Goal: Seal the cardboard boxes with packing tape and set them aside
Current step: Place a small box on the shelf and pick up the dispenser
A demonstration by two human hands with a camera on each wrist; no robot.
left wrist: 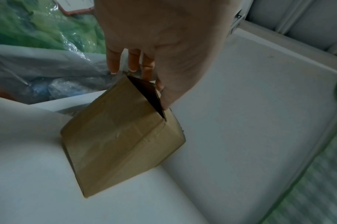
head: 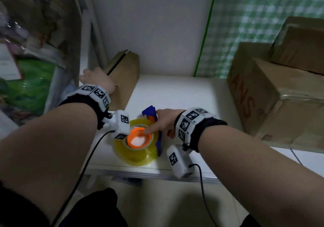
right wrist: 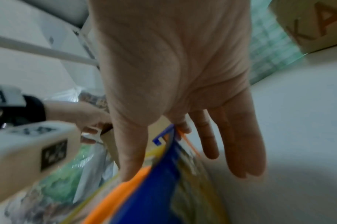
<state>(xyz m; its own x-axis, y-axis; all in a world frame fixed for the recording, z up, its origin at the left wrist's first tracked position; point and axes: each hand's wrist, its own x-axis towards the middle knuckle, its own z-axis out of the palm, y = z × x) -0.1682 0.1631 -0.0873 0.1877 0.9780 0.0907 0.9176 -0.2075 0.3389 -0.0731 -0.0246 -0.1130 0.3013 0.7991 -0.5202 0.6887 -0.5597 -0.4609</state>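
A small brown cardboard box (head: pixel 122 75) stands tilted at the far left of the white table (head: pixel 184 97), its top seam gaping. My left hand (head: pixel 96 79) pinches the box's (left wrist: pixel 121 136) top corner, thumb on one flap and fingers (left wrist: pixel 114 63) on the other side. A tape dispenser (head: pixel 140 147) with a blue frame, orange hub and yellowish roll sits near the table's front edge. My right hand (head: pixel 163 121) holds it, thumb on the orange hub and index finger against the blue frame (right wrist: pixel 154 197); the other fingers (right wrist: pixel 238 144) are straight.
Two large taped cardboard boxes (head: pixel 273 100) are stacked at the table's right end. Plastic bags with green contents (head: pixel 29 79) crowd the left side. A green checked curtain (head: pixel 263 16) hangs behind. Bare tabletop lies between the small box and the large ones.
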